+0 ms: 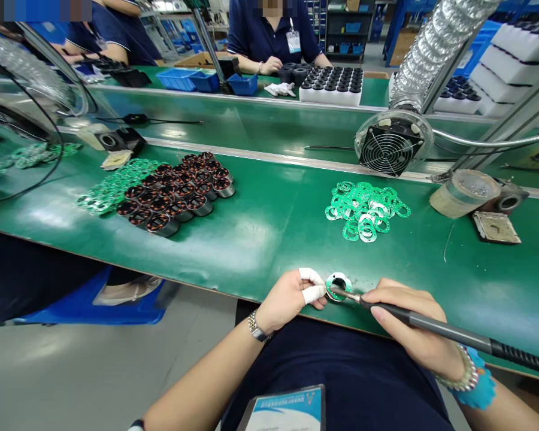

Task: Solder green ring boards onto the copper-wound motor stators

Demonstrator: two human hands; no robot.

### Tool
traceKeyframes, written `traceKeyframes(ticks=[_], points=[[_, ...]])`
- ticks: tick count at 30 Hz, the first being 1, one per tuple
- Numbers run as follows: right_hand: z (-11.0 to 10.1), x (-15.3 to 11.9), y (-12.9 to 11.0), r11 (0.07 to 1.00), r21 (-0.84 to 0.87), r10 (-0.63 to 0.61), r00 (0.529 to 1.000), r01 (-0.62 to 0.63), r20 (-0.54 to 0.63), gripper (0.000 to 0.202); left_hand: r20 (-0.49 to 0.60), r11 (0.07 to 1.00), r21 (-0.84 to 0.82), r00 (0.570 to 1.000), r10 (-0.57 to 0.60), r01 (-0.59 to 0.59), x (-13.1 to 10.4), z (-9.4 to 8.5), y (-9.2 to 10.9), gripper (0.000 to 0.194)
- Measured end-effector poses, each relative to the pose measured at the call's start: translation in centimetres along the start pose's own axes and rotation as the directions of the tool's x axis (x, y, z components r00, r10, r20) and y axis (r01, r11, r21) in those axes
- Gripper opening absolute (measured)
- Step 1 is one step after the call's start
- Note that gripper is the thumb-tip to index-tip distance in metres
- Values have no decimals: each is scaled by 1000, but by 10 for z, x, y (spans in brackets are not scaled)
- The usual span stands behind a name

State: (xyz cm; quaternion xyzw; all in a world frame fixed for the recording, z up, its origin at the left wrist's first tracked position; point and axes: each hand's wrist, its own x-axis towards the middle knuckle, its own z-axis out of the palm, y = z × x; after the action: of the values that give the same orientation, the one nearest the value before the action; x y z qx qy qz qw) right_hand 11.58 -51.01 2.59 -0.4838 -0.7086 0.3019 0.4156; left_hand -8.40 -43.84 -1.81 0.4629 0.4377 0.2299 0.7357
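Observation:
My left hand [291,297], with white covers on two fingertips, pinches the left side of a motor stator [338,287] topped by a green ring-shaped circuit board, close to the table's front edge. In my right hand [413,317] is a soldering iron [402,315], held like a pen with its cable running off to the right. The iron's tip lies over the ring, at or very near its surface; I cannot tell whether it touches. Beyond my hands lies a loose pile of green ring boards [363,206].
Rows of copper-wound stators [175,191] stand at left beside more green boards [117,182]. A fume fan [390,149] hangs over the back edge. On the right are a translucent jar [465,193] and a sponge tray [496,227]. A co-worker [273,36] sits opposite.

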Motion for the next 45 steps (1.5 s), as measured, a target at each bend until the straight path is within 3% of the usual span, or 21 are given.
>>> traceKeyframes(ticks=[11, 16, 18, 23, 27, 31, 41, 45], points=[[-1, 2, 10, 997, -66, -53, 998, 51, -27, 20, 7, 1000, -1, 1000, 4, -4, 1, 0, -1, 14], [7, 22, 29, 981, -112, -131, 964, 161, 233, 31, -2, 1000, -14, 1000, 17, -17, 2, 0, -2, 17], [11, 26, 34, 980, -115, -121, 951, 160, 284, 35, -3, 999, -38, 1000, 17, -17, 0, 0, -4, 19], [22, 14, 37, 980, -175, -72, 986, 98, 150, 31, 12, 970, -238, 999, -51, 53, -13, 3, -8, 36], [29, 1, 36, 980, -195, -34, 999, 38, 26, 34, 1, 943, -326, 998, -70, 66, -19, 11, -13, 27], [35, -2, 37, 977, -211, -38, 999, 34, -14, 36, -60, 962, -274, 998, -21, 3, -18, 17, -17, 21], [32, 1, 29, 967, -243, -92, 994, 76, -55, 35, -11, 989, -150, 1000, 2, -3, -9, 22, -8, 24], [30, 8, 21, 967, -216, -153, 986, 137, -60, 23, -16, 990, -142, 1000, 17, -19, -10, 22, -7, 25]])
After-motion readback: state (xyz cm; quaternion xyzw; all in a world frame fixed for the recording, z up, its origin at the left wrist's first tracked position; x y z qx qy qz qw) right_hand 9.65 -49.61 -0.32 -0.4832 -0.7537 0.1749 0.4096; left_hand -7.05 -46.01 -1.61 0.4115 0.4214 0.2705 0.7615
